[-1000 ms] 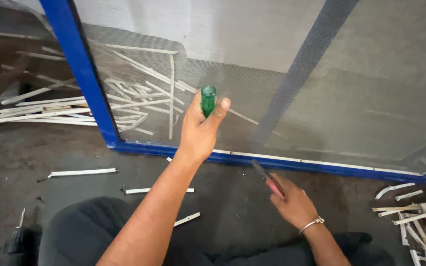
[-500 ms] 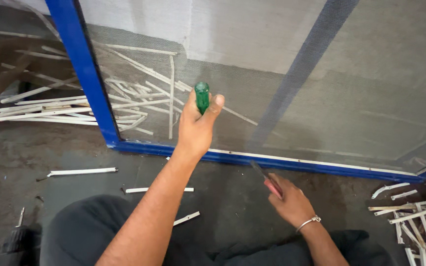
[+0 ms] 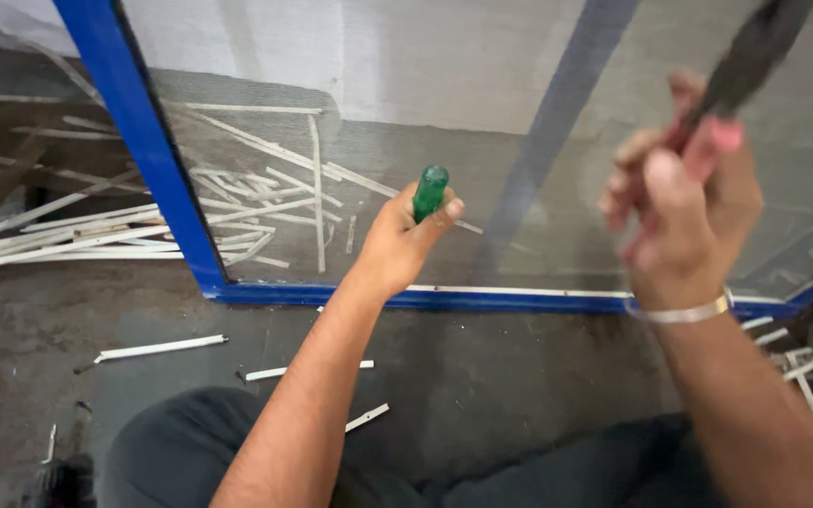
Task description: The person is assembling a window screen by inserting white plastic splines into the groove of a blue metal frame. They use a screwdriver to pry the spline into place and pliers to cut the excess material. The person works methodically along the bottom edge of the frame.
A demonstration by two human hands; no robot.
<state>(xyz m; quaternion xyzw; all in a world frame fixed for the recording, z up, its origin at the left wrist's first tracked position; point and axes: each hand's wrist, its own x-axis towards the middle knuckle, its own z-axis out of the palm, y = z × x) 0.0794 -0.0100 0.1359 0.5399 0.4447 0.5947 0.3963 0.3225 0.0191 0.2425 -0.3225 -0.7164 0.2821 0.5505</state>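
A: While the blue frame [image 3: 157, 179] stands on the dark floor [image 3: 519, 376], log both hands against it. Left first.

B: Left hand [image 3: 397, 240] sits just above the frame's bottom rail, fingers wrapped tight round a green tool handle [image 3: 430, 191] that points up and in toward the grey mesh [image 3: 378, 85]. The working tip is hidden behind the hand; probably a screwdriver or a spline pusher, I cannot tell which.

A: Right?

B: Right hand [image 3: 679, 207] is raised well above the same rail, nearer the camera, fist closed on a pink-handled tool with a dark blade [image 3: 755, 47]. It is motion-blurred, so blade type is uncertain. A metal bangle [image 3: 679, 310] rides the wrist.

A: Surroundings?

B: White strips [image 3: 237, 188] lie heaped behind the mesh near the frame's left upright; loose ones [image 3: 157, 348] scatter on the floor in front of the rail.

A: Handling judgement?

B: The green tool wants a steady brace at the rail's channel, wrist low, tip kept off the mesh so it doesn't puncture. The raised hand should come down slowly, blade clear of the left thumb.
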